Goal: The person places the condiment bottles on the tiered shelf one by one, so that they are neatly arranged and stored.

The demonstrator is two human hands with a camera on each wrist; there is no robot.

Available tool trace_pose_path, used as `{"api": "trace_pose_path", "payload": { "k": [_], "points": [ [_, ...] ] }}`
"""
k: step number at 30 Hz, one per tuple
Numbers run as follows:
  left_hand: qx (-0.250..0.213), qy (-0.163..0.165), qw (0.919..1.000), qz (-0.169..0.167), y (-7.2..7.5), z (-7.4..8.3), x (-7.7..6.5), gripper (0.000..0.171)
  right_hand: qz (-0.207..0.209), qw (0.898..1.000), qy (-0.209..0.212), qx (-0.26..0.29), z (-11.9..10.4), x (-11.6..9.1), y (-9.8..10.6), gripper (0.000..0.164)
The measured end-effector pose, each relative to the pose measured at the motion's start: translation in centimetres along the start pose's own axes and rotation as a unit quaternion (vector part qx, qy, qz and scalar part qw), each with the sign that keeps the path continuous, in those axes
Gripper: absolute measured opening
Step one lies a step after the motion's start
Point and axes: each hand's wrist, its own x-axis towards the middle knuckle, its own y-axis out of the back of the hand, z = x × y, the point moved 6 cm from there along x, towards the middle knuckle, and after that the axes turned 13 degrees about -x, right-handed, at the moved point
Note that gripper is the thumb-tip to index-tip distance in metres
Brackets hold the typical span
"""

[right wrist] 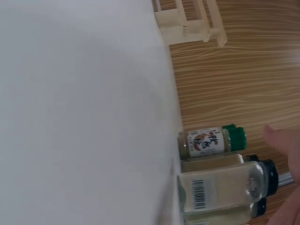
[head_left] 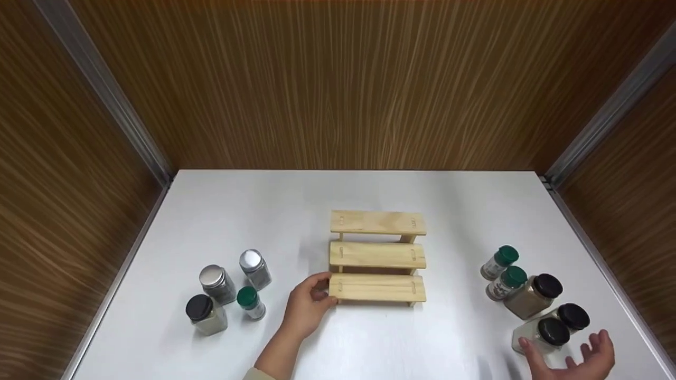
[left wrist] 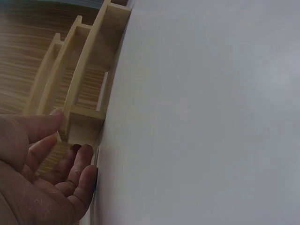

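A three-step wooden rack (head_left: pixel 377 256) stands upright on the white table. At the left end of its lowest step, my left hand (head_left: pixel 309 306) holds the edge between thumb and fingers; the left wrist view shows the thumb against the wood (left wrist: pixel 86 84). My right hand (head_left: pixel 578 359) is spread beside a black-capped jar (head_left: pixel 541 332) of pale contents at the lower right. In the right wrist view, a gap shows between the fingers (right wrist: pixel 286 140) and the jar with a barcode (right wrist: pixel 220 187). Beside it stand another black-capped jar (head_left: pixel 573 316) and a jar of brown powder (head_left: pixel 533 295).
Two green-capped bottles (head_left: pixel 499 262) stand farther back on the right. On the left are two silver-capped shakers (head_left: pixel 217 284), a black-capped jar (head_left: pixel 207 315) and a small green-capped bottle (head_left: pixel 251 303). Wood-grain panels (head_left: pixel 359 84) enclose the white table (head_left: pixel 422 343) at back and sides.
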Motion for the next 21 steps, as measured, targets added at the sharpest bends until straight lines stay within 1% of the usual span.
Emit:
{"api": "trace_pose_path", "payload": {
  "k": [3, 7, 12, 14, 18, 21],
  "points": [
    [-0.005, -0.004, 1.0, -0.001, 0.1, -0.1, 0.2, 0.051, -0.014, 0.999, -0.027, 0.011, 0.8, 0.1, -0.7, 0.115],
    [-0.009, -0.007, 0.9999, -0.002, 0.2, -0.3, 0.2, 0.049, -0.037, 0.998, -0.047, 0.004, 1.3, 0.3, -1.2, 0.115],
    [-0.02, -0.014, 0.9997, -0.004, 0.5, -0.6, 0.3, 0.049, -0.051, 0.998, -0.043, 0.01, 1.6, 0.5, -1.7, 0.112],
    [-0.023, -0.014, 0.9996, -0.006, 0.5, -0.7, 0.4, 0.049, -0.052, 0.997, -0.048, 0.025, 1.9, 0.6, -1.8, 0.11],
    [-0.028, -0.005, 0.9995, -0.011, 0.5, -0.9, 0.5, 0.048, -0.054, 0.996, -0.059, 0.034, 2.5, 0.7, -2.0, 0.105],
    [-0.029, 0.003, 0.9995, -0.013, 0.4, -1.0, 0.6, 0.047, -0.057, 0.997, -0.043, 0.022, 2.7, 0.7, -2.2, 0.101]
  ]
}}
